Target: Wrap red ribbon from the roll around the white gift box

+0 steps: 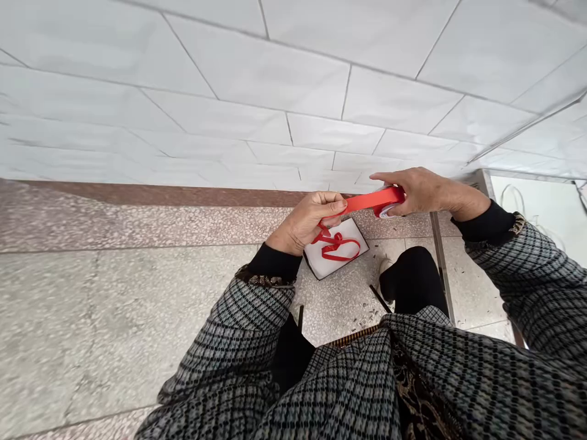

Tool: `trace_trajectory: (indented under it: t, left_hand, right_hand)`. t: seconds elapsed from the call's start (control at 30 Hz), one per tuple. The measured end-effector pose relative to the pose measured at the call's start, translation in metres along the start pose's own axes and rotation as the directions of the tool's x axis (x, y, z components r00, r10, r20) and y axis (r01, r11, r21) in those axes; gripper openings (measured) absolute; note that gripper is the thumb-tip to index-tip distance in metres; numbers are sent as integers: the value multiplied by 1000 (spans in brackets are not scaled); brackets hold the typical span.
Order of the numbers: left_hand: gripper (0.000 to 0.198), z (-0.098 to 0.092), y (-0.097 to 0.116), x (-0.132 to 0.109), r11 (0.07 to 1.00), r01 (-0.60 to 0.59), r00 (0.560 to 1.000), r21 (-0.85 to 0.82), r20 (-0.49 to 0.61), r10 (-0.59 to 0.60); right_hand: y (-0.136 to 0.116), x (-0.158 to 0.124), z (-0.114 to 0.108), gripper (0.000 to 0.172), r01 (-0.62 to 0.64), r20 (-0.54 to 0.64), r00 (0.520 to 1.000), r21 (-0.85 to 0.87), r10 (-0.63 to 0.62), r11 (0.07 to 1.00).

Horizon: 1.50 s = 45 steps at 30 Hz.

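My right hand [419, 190] grips a roll of red ribbon [389, 205] at chest height. A flat stretch of the ribbon runs from the roll to my left hand [306, 221], which pinches it between thumb and fingers. Loose loops of red ribbon [337, 244] hang below my left hand. Under the loops, on the floor, lies a white square card with a dark edge [331, 264].
A speckled stone floor [137, 293] meets a white tiled wall [275, 79] with a reddish skirting strip. My knee and shoe [408, 281] are below my hands. Small debris lies on the floor by my feet. A white bag [532, 208] stands at the right.
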<state>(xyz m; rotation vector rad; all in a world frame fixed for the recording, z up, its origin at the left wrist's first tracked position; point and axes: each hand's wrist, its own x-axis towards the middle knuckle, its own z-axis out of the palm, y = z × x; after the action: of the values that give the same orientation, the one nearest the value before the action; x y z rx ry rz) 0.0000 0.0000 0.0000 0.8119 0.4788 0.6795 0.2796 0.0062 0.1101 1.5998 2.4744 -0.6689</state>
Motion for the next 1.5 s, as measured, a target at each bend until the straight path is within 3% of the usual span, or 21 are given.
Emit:
trace_trajectory:
  t: [0.17, 0.33, 0.47, 0.6, 0.83, 1.03, 1.17, 1.33, 1.5]
  left_hand:
    - [52, 3, -31, 0, 1000, -28, 1000, -7, -3, 27]
    - [38, 11, -56, -9, 972, -38, 998, 230, -48, 51]
    - [31, 32, -58, -33, 934, -80, 994, 347, -45, 101]
    - [37, 58, -53, -60, 890, -251, 965, 382, 32, 259]
    - [49, 102, -45, -87, 933, -313, 950, 179, 62, 306]
    - [34, 138, -50, -99, 978, -207, 976, 37, -67, 209]
    - [33, 147, -53, -95, 985, -171, 980, 30, -94, 173]
    - [34, 138, -56, -75, 986, -166, 983, 23, -73, 167]
    - [32, 113, -62, -56, 970, -234, 963, -71, -152, 222]
  right_hand:
    - [18, -11, 31, 91, 33, -102, 995, 210, -12, 977]
    - [12, -45, 55, 89, 83, -174, 985, 438, -6, 895]
    - [-10, -84, 64, 89, 144, -234, 972, 541, -16, 828]
    - [-32, -115, 69, 92, 237, -299, 953, 610, -58, 756]
    - [-52, -136, 66, 89, 477, -452, 868, 648, -203, 594]
    - [-51, -139, 67, 86, 543, -551, 822, 682, -144, 490]
    - [-46, -133, 69, 88, 560, -574, 813, 721, -100, 409]
    - [-36, -113, 78, 85, 497, -511, 859, 812, -39, 306]
    - [-21, -75, 88, 83, 426, -432, 902, 884, -10, 195]
